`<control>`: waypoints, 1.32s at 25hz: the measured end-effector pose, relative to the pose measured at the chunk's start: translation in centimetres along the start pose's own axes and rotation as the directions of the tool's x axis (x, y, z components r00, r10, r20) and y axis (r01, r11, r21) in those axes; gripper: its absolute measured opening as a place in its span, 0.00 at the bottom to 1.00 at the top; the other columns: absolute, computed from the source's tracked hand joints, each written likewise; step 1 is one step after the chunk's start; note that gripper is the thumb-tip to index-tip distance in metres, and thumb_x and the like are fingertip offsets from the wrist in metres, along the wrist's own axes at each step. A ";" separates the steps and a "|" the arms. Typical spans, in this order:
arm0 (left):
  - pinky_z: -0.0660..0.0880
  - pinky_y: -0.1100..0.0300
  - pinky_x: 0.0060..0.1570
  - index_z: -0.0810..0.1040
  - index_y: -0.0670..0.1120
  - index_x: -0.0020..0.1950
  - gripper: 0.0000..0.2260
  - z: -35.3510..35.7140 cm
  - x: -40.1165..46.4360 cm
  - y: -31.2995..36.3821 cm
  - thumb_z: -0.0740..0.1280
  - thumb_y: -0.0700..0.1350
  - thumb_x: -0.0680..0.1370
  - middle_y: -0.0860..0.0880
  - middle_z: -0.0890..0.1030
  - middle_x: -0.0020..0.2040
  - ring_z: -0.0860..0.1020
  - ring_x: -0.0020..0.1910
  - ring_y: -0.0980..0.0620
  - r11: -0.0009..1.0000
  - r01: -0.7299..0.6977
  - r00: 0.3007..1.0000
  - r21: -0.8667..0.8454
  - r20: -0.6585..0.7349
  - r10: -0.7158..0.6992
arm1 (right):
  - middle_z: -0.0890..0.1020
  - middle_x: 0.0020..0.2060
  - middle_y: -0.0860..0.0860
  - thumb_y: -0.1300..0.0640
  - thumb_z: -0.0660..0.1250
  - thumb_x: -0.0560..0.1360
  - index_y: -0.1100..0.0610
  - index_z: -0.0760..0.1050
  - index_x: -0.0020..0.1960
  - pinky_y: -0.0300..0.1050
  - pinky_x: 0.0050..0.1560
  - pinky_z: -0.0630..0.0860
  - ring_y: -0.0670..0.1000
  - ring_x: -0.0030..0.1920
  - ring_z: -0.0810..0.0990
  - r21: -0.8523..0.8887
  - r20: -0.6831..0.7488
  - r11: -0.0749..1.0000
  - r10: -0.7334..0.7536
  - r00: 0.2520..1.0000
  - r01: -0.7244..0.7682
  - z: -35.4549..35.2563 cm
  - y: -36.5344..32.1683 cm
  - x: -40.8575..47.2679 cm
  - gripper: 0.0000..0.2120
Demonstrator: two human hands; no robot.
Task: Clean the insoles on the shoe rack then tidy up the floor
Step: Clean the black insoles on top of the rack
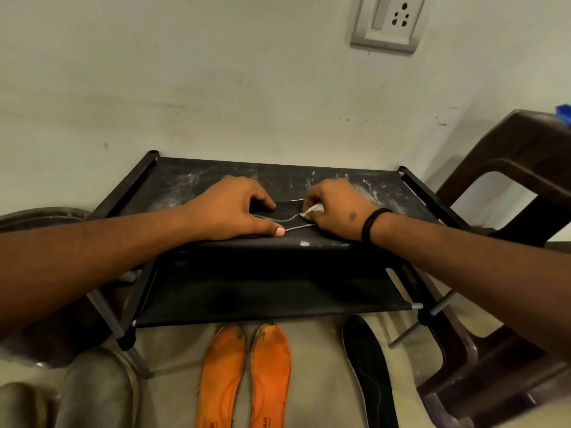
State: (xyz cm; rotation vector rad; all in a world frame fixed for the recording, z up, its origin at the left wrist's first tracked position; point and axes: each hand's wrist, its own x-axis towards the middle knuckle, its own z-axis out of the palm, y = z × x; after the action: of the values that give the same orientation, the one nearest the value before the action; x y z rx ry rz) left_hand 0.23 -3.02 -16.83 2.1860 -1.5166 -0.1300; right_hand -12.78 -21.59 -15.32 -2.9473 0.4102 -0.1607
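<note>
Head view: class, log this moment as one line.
left hand holds black insole on shoe rack | right hand scrubs with brush | orange insoles on floor

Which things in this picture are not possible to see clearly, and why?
- Tool in right hand: fingers hide most of it, head view.
- Black insole on rack: both hands cover its ends; left hand.
- Orange insoles: heels cut by bottom edge.
- Blue object: cut by right edge.

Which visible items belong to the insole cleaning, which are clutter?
Job: black insole held by left hand; small white brush in right hand; black fabric shoe rack; orange insole pair; black floor insole.
Clutter: brown plastic chair; wall socket.
</note>
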 end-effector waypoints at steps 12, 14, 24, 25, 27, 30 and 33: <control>0.76 0.55 0.62 0.84 0.50 0.60 0.28 0.3 0.5 -0.2 0.75 0.66 0.68 0.54 0.82 0.62 0.79 0.59 0.57 1.000 -0.006 1.000 0.001 -0.004 0.006 | 0.82 0.48 0.57 0.56 0.64 0.77 0.57 0.80 0.54 0.53 0.49 0.80 0.58 0.46 0.81 -0.185 0.041 0.983 0.000 0.999 0.008 0.3 -1.1 0.9 0.09; 0.76 0.55 0.63 0.84 0.49 0.60 0.26 0.3 0.5 0.0 0.75 0.65 0.69 0.54 0.81 0.62 0.78 0.59 0.57 1.000 -0.004 1.000 -0.003 -0.005 0.004 | 0.82 0.49 0.56 0.56 0.65 0.77 0.56 0.80 0.54 0.53 0.49 0.80 0.58 0.47 0.81 -0.230 0.011 0.971 0.071 0.997 -0.067 -0.1 -0.4 1.5 0.09; 0.75 0.57 0.62 0.84 0.49 0.60 0.27 0.2 0.4 0.1 0.74 0.65 0.69 0.54 0.81 0.62 0.78 0.59 0.57 1.000 0.006 1.000 -0.011 -0.005 -0.007 | 0.83 0.50 0.54 0.56 0.67 0.75 0.54 0.81 0.51 0.51 0.52 0.80 0.56 0.48 0.81 -0.121 -0.004 0.979 0.166 0.986 -0.165 -0.7 0.6 2.0 0.07; 0.75 0.57 0.63 0.84 0.49 0.60 0.27 0.2 0.3 0.1 0.74 0.65 0.69 0.54 0.81 0.62 0.78 0.59 0.57 1.000 0.006 1.000 -0.009 -0.002 -0.006 | 0.83 0.50 0.55 0.57 0.67 0.75 0.55 0.81 0.52 0.51 0.53 0.80 0.56 0.49 0.81 -0.113 0.001 0.982 0.156 0.988 -0.154 -0.5 0.2 2.0 0.07; 0.75 0.56 0.63 0.84 0.49 0.61 0.27 0.1 0.2 0.0 0.74 0.65 0.69 0.54 0.81 0.63 0.78 0.60 0.57 1.000 -0.001 1.000 0.007 0.003 0.001 | 0.83 0.50 0.55 0.58 0.68 0.76 0.57 0.82 0.52 0.47 0.53 0.78 0.54 0.50 0.80 -0.062 0.048 0.997 0.057 0.997 -0.054 -0.1 -1.0 1.6 0.07; 0.75 0.57 0.62 0.84 0.49 0.60 0.26 0.2 0.4 0.1 0.74 0.64 0.69 0.54 0.81 0.62 0.78 0.59 0.57 1.000 0.001 1.000 0.002 -0.002 -0.001 | 0.84 0.48 0.53 0.55 0.69 0.75 0.55 0.83 0.49 0.49 0.54 0.79 0.53 0.50 0.81 -0.025 0.073 0.999 0.044 0.996 -0.042 -0.5 -1.0 1.5 0.06; 0.75 0.56 0.63 0.84 0.49 0.60 0.26 0.3 0.4 0.2 0.74 0.64 0.69 0.54 0.81 0.62 0.78 0.59 0.57 1.000 0.007 1.000 -0.020 -0.008 -0.007 | 0.83 0.49 0.54 0.55 0.68 0.76 0.54 0.82 0.50 0.54 0.56 0.79 0.56 0.49 0.81 -0.125 -0.004 0.973 0.197 0.980 -0.196 -1.1 0.4 2.1 0.06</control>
State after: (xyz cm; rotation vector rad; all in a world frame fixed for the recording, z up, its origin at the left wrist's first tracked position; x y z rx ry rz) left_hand 0.13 -3.55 -16.89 2.1735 -1.4973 -0.1377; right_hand -11.02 -22.75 -14.17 -3.0028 0.7324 -0.1009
